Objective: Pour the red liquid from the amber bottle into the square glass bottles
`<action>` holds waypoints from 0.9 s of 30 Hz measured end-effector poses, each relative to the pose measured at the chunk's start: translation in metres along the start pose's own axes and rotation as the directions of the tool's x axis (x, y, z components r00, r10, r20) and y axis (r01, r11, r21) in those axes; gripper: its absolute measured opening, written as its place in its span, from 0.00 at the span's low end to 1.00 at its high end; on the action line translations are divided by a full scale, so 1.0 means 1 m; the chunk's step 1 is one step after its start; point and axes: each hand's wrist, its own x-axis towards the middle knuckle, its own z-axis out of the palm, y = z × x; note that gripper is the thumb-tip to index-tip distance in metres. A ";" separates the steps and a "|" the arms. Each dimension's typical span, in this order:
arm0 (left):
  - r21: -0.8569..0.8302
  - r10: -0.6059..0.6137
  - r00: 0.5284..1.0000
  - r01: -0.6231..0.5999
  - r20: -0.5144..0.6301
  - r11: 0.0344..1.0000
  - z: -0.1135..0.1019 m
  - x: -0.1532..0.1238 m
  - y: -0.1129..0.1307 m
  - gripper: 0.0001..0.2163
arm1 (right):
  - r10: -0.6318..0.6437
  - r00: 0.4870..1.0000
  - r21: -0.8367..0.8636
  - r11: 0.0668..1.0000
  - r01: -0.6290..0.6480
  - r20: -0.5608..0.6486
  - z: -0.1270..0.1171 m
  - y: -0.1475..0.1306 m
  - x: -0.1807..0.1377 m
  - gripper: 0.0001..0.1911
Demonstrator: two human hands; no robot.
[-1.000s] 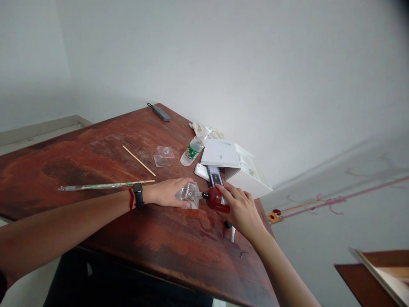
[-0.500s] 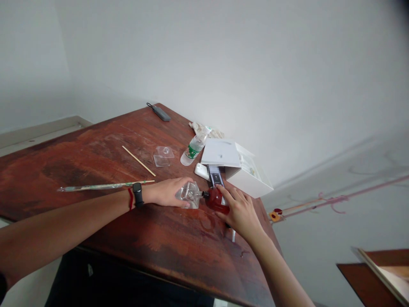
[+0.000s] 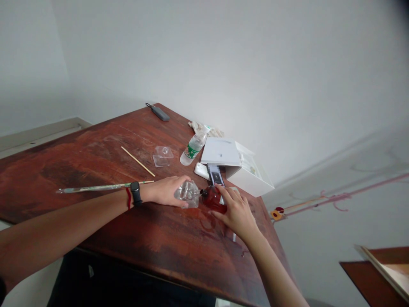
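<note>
My left hand (image 3: pixel 166 190) is wrapped around a clear, square-sided glass bottle (image 3: pixel 189 196) above the wooden table (image 3: pixel 140 243). A red-brown bottle (image 3: pixel 211 201) with a dark neck is held tilted in my right hand (image 3: pixel 238 209), thumb on the near side and fingers over the far side. Its dark neck points left at the clear bottle's narrow mouth. The two openings are touching or very close; I cannot tell which. Whether liquid passes between them is too small to see.
Past my hands stand a green-labelled plastic bottle (image 3: pixel 192 149) and a white box (image 3: pixel 220 152). A white device (image 3: pixel 202 171), a phone-like item (image 3: pixel 217 177), a clear plastic piece (image 3: pixel 162 156), a wooden stick (image 3: pixel 138 161), wrapped sticks (image 3: pixel 96 187) and a grey hub (image 3: pixel 159 113) lie around.
My right hand and the red-brown bottle have shifted slightly left, toward the clear bottle. My left hand keeps its hold, almost still. The view has moved a little.
</note>
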 end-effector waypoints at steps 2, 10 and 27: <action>0.002 -0.005 1.000 0.005 -0.002 1.000 -0.001 0.000 0.000 0.33 | 0.010 1.000 0.035 0.999 -0.009 -0.016 0.003 0.000 0.000 0.43; 0.057 -0.023 1.000 0.023 0.002 0.998 -0.006 0.003 -0.005 0.33 | 0.056 0.996 0.285 0.958 -0.033 -0.073 0.020 0.000 0.000 0.46; 0.103 -0.096 0.993 0.089 0.071 0.991 -0.020 0.004 -0.005 0.35 | 0.340 0.918 0.683 0.721 -0.115 -0.204 0.051 0.003 -0.004 0.45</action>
